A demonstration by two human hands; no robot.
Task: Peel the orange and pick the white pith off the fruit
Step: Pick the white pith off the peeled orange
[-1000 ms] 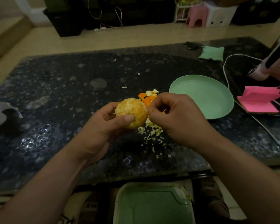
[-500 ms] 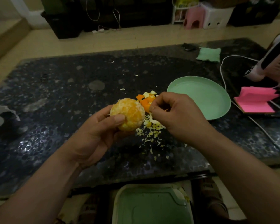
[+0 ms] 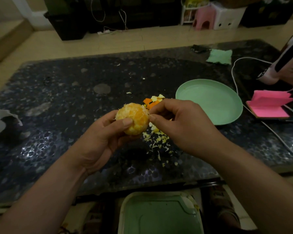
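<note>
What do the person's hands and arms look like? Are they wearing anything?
The left hand and right hand are bare: no gloves, rings or watch, and the nails look short. No sleeve shows on the left forearm or the right forearm.

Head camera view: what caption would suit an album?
Left hand grips a peeled orange while the right hand pinches pith off its side, over peel scraps.

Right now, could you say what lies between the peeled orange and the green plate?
Head view: the right hand, above orange peel pieces and pith scraps.
</note>
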